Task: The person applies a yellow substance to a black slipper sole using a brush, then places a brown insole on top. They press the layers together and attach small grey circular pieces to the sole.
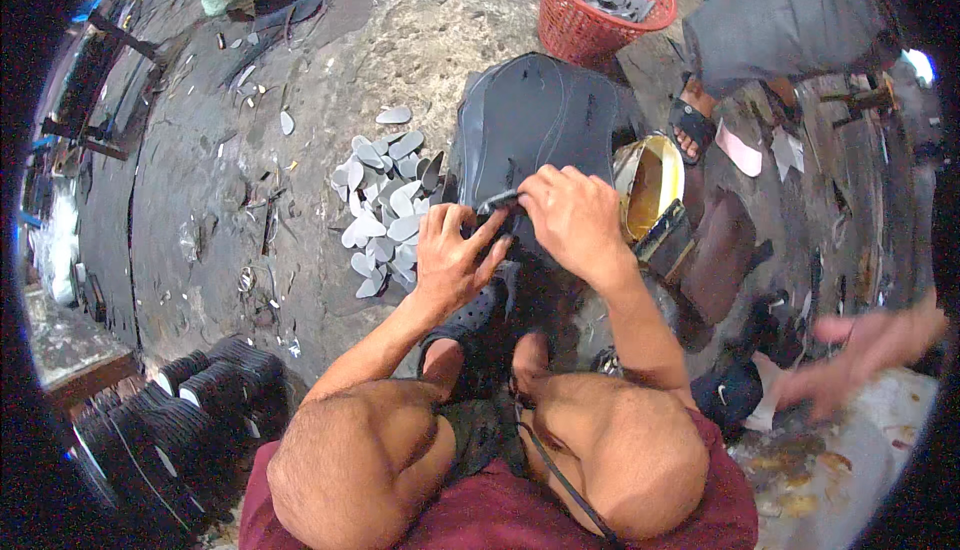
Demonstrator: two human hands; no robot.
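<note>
Between my two hands, in front of my knees, is a small dark strip (498, 200) with a greyish edge. My right hand (580, 222) pinches its right end with bent fingers. My left hand (452, 258) has its thumb and fingers closed about the left end; the fingers hide part of the piece. Just beyond and beneath them lies a black padded, seat-like block (535, 115) with stitched lines. A pile of grey sole-shaped pieces (385, 210) is spread on the floor left of my left hand. Right of my right hand stands a yellow-rimmed tub (648, 182) with brown stuff inside.
A red plastic basket (575, 35) of grey scraps stands beyond the block. Stacked black soles (180, 420) lie at the lower left. Another person's blurred hand (860, 355) reaches in at the right. A sandalled foot (693, 120) stands at the upper right.
</note>
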